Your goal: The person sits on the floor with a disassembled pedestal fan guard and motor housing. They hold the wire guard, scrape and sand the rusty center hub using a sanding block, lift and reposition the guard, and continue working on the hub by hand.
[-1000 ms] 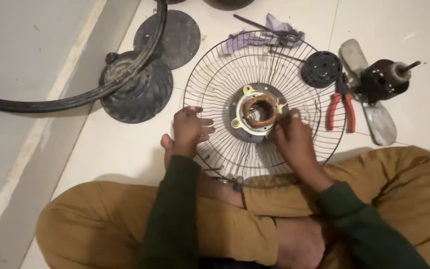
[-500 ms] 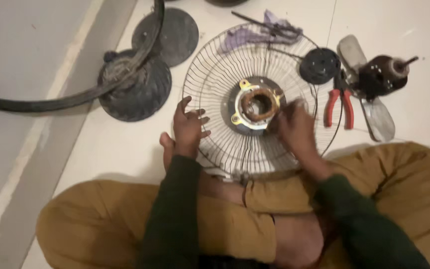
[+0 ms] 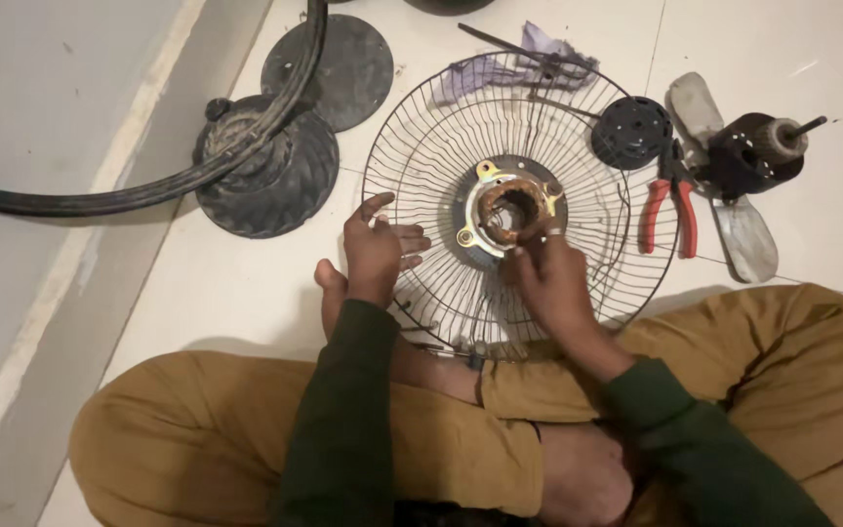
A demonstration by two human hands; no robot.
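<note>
Motor stator sits at the wire fan guard's hub, twelve o'clock from your right hand, fingertips touching it; left hand rests spread on the wires.

My arms are covered by long dark green sleeves ending at the wrists. I wear mustard-brown trousers. My hands, fingers and feet are bare.

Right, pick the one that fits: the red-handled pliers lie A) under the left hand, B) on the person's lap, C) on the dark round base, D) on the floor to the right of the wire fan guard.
D: the red-handled pliers lie on the tiled floor just beside the right edge of the wire fan guard, away from both hands.
</note>
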